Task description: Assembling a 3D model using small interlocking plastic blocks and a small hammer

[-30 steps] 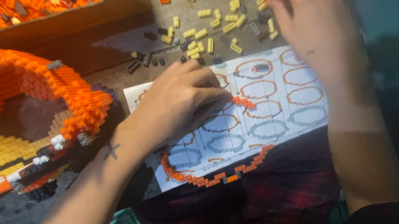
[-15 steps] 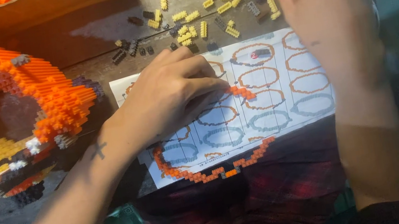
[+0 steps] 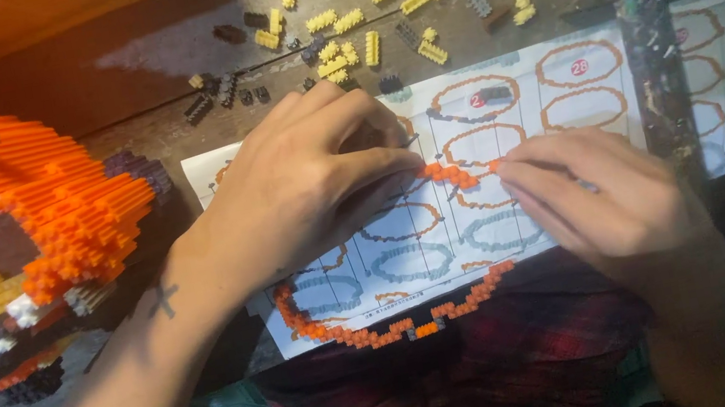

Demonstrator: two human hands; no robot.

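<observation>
The left hand (image 3: pixel 310 188) lies palm-down on the sheet (image 3: pixel 510 138), fingers curled together, its fingertips (image 3: pixel 405 161) pinched onto the near end of a short orange brick strip (image 3: pixel 457 177). The right hand (image 3: pixel 616 203) comes in from the other side, fingers drawn together, its fingertips (image 3: pixel 511 169) touching the far end of the same strip. So the strip sits between the two hands, held at both ends, just above the middle of the sheet. Whether either hand lifts it clear of the paper cannot be told.

The sheet is white, printed with rows of ring-shaped diagrams, and spreads on the desk (image 3: pixel 159 61) under both hands. Along its edge nearest the person, below the hands, runs a longer curved orange chain (image 3: pixel 384 324) of bricks, bending up at both ends.

Beyond the hands, loose yellow bricks (image 3: pixel 370 18) lie scattered on the desk, with a few dark bricks (image 3: pixel 214 95) among them, closer to the left hand. Left of the left forearm stands a large orange model (image 3: pixel 54 198) with a yellow inside and dark and white bricks along its lower edge. Beyond the right hand a dark, paint-flecked bar (image 3: pixel 652 73) lies across the sheet. Below the hands is red-and-dark checked cloth (image 3: pixel 512 376).
</observation>
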